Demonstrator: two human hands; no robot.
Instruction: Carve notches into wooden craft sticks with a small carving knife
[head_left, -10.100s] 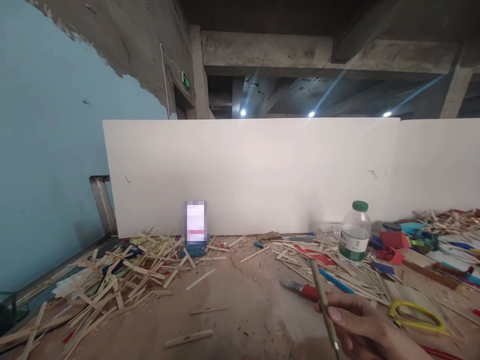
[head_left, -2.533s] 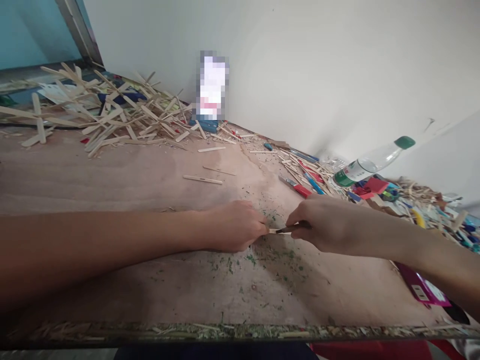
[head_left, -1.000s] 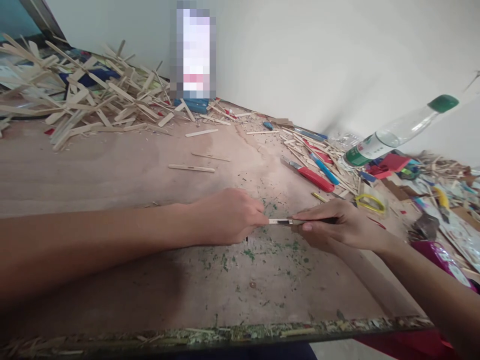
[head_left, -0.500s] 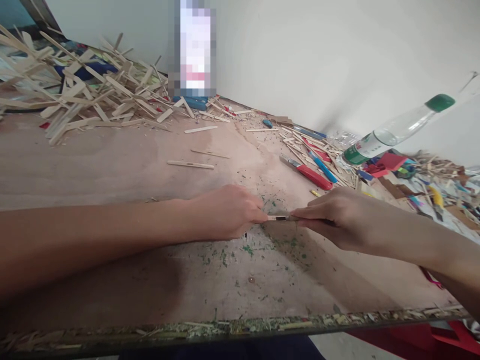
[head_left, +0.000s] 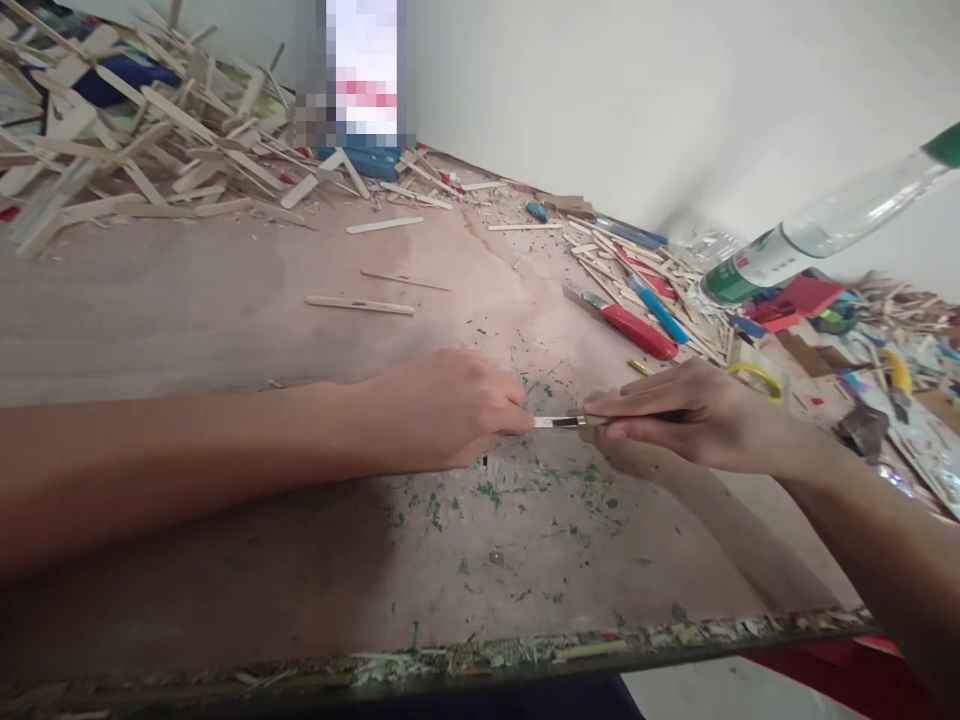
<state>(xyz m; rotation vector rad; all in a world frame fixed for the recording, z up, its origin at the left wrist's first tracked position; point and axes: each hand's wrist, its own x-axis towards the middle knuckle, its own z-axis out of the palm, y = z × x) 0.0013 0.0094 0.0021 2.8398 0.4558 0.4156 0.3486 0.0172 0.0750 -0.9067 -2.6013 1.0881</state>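
My left hand (head_left: pixel 472 405) is closed in a pinch on the pale end of a narrow wooden craft stick (head_left: pixel 546 422) just above the tabletop. A dark patch shows on the strip between the hands. My right hand (head_left: pixel 675 415) pinches a slim tan piece with a shiny metallic end (head_left: pixel 581 421), meeting that dark patch; whether it is a separate tool I cannot tell, as the fingers hide most of it. Beyond the right hand lie a red-handled utility knife (head_left: pixel 637 331) and a blue pen-like item (head_left: pixel 660 310).
Loose craft sticks (head_left: pixel 360 304) lie beyond my left hand, with a large heap (head_left: pixel 150 130) at the far left. A plastic bottle (head_left: pixel 810 240) leans at the right near cluttered scraps (head_left: pixel 847 330). A blurred upright screen (head_left: pixel 364 70) stands at the back. Green flecks (head_left: pixel 487 492) dot the wooden table (head_left: pixel 300 560).
The view has shifted and moved a little closer. Both hands keep their pinches, slightly higher in view. A little more of the piece between them shows, and a yellow ring appears behind my right hand.
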